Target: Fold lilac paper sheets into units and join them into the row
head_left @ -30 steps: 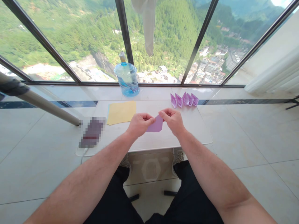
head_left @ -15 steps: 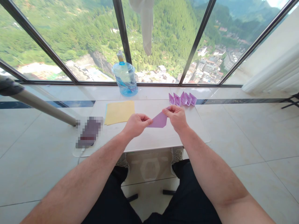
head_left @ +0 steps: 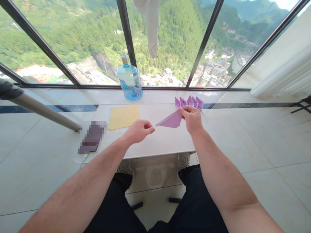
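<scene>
A folded sheet of purple paper [head_left: 170, 120], long and pointed at its left end, is pinched at its right side by my right hand [head_left: 192, 119]. It is held above the white table [head_left: 150, 145]. My left hand [head_left: 141, 130] is apart from the paper, just left of its tip, with fingers curled and thumb pressed to them; nothing shows in it. Behind my right hand stands a row of several folded purple paper pieces [head_left: 191, 103], partly hidden by the hand. Yellow paper sheets [head_left: 123, 116] lie flat beyond my left hand.
A phone [head_left: 92, 138], blurred and plugged into a cable, lies at the table's left end. Nearby a grey pole [head_left: 51, 111] slants in. A blue water jug [head_left: 130, 82] stands by the window. My shoes [head_left: 184, 161] are below the table's front edge.
My left hand has let go of the paper's left tip and drawn slightly left. My right hand has moved right and a little up with the folded paper.
</scene>
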`<state>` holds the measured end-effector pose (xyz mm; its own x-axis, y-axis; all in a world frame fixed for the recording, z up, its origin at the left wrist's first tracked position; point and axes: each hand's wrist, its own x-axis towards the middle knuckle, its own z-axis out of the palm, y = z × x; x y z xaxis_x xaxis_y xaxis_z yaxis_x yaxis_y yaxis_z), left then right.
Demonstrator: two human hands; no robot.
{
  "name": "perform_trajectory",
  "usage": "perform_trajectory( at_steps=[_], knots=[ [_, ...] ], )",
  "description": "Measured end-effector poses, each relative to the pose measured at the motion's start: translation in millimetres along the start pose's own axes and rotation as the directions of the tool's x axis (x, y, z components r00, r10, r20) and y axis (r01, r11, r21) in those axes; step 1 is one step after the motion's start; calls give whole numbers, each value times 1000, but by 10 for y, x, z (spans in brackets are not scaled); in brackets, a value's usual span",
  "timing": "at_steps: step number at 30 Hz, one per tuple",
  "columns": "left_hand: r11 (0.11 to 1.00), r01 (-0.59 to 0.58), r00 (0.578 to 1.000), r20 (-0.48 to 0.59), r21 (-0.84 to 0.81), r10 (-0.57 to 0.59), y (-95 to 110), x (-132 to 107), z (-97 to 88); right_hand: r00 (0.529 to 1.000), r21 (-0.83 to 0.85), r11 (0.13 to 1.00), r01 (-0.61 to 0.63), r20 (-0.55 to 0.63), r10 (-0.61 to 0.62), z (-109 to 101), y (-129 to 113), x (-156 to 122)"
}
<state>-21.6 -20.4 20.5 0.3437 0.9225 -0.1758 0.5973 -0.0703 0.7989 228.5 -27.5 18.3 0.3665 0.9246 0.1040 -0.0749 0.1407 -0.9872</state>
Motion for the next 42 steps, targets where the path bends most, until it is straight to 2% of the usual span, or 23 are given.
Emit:
perform_trajectory(
  at_steps=[2,4,6,8,12,15,17,21,25,27,30,32,35,38,42],
  knots=[
    [998,21,1000,-17,-53,-22,-20,13,-23,1000,12,1000,0,14,0,-56,-3,18],
    [968,28,999,-29,-248,-36,-17,24,-21,992,-2,1000,-20,125,20,-66,-13,-3],
    [854,27,1000,21,-520,-18,12,22,11,958,-38,999,-39,284,48,-15,-34,-63],
    [728,74,988,151,-681,40,54,4,64,913,-63,997,-39,404,62,81,-63,-143],
    [627,201,906,386,-753,173,98,-49,161,853,-91,995,-51,513,91,249,-101,-259],
    [598,238,858,455,-765,241,76,-57,180,837,-97,994,-56,538,100,277,-86,-273],
    [583,241,851,458,-776,258,55,-47,170,834,-87,995,-51,545,90,264,-69,-266],
    [561,239,857,444,-792,261,53,-33,143,819,-23,999,-42,572,48,231,-65,-259],
    [598,195,888,399,-778,229,87,-34,164,822,-17,998,-66,567,64,242,-72,-275],
    [610,154,920,338,-778,198,89,-24,199,854,-15,997,-76,514,73,270,-53,-285],
    [621,66,975,183,-781,127,59,16,260,923,-31,996,-80,376,86,332,8,-297],
    [633,12,991,92,-774,94,28,50,292,946,-61,994,-90,307,104,374,53,-308],
    [649,-40,996,18,-760,83,-6,85,309,938,-106,987,-120,315,147,422,95,-330],
    [670,-58,997,-4,-740,82,-7,85,302,914,-141,981,-135,364,178,442,96,-351],
    [681,-54,998,-15,-731,63,23,65,292,914,-196,976,-93,372,162,443,92,-374]
  ],
)
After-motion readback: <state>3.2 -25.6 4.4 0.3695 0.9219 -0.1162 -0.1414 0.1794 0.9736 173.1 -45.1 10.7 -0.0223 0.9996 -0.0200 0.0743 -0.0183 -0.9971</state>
